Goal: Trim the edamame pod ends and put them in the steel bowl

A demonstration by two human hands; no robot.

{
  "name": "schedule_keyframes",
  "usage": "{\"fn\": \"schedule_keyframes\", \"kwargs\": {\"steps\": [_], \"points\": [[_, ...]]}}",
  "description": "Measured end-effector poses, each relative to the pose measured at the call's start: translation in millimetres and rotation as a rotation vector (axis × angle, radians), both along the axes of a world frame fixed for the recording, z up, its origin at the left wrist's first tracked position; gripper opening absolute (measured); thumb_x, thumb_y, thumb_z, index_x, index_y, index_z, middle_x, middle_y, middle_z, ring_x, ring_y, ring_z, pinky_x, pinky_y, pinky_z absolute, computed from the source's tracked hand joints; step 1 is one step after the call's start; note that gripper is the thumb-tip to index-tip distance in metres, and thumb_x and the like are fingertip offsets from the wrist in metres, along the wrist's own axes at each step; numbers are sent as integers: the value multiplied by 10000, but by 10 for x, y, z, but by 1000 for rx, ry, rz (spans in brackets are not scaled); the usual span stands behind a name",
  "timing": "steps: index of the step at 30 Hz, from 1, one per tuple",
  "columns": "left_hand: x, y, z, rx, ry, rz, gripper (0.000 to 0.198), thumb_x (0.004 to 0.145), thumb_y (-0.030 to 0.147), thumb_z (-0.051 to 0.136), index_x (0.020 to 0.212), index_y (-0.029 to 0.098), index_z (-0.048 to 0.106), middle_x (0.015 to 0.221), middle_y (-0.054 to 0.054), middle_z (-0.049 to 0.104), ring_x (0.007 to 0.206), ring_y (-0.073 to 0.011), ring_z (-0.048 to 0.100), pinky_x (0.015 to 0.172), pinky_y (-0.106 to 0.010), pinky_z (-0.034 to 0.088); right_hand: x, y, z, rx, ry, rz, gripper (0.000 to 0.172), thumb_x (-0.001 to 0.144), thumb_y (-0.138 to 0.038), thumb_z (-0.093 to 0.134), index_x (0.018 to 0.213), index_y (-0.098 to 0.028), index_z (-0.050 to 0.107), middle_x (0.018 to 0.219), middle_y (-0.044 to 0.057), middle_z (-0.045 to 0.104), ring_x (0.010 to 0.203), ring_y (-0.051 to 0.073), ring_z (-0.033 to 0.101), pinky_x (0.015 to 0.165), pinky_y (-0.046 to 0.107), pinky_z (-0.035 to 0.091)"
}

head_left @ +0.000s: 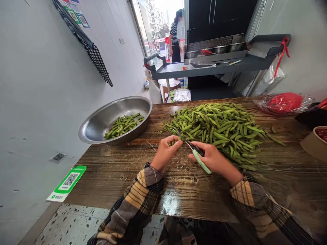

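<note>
My left hand (165,152) pinches a green edamame pod (176,140) just above the wooden table (122,170). My right hand (213,158) grips scissors (195,152) with pale green handles, whose blades point up-left and meet the pod's tip. A big heap of green pods (219,129) lies right behind both hands. At the table's left end sits a wide steel bowl (102,119) with a smaller lot of pods (124,125) inside.
A red item in a clear plastic bag (284,103) lies at the far right, with a tan bowl (313,144) near it. Behind the table stands a grey cart (204,68) with steel pans. A person stands by the doorway (175,37). A QR sticker (67,182) marks the left wall.
</note>
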State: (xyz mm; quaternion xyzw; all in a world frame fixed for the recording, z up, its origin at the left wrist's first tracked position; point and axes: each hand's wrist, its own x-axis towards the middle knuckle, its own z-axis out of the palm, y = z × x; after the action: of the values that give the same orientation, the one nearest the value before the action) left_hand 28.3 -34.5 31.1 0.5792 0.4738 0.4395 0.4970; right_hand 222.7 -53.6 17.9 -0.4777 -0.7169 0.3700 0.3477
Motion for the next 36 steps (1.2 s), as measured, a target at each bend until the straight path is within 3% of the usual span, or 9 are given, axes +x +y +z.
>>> {"fn": "schedule_keyframes", "kwargs": {"steps": [7, 16, 25, 36], "points": [[-45, 27, 7, 4, 27, 42, 266, 741, 397, 701, 747, 153, 594, 453, 81, 409, 360, -39, 319, 379, -186, 226, 10, 28, -49, -16, 20, 40, 491, 762, -416, 683, 1172, -146, 673, 1119, 102, 721, 999, 285, 664, 907, 404, 490], [-34, 26, -38, -35, -71, -30, 274, 764, 381, 686, 780, 163, 521, 504, 86, 428, 358, -35, 358, 366, -172, 256, -4, 27, -23, -76, 55, 62, 461, 765, -431, 669, 1120, -138, 696, 1016, 87, 741, 889, 265, 668, 799, 359, 511], [-56, 90, -13, -69, -471, 62, 237, 748, 293, 671, 808, 168, 479, 624, 48, 584, 374, -24, 397, 382, -170, 229, -32, 3, -31, -109, -27, 0, 603, 752, -490, 638, 1234, -131, 596, 935, 68, 698, 813, 220, 619, 755, 330, 479], [1, 43, -30, -103, -518, 6, 236, 755, 280, 671, 818, 170, 472, 663, 27, 623, 377, -21, 396, 391, -166, 214, -66, -24, 32, -109, -40, -4, 625, 740, -489, 614, 1239, -114, 567, 949, 88, 676, 825, 223, 610, 763, 342, 461]]}}
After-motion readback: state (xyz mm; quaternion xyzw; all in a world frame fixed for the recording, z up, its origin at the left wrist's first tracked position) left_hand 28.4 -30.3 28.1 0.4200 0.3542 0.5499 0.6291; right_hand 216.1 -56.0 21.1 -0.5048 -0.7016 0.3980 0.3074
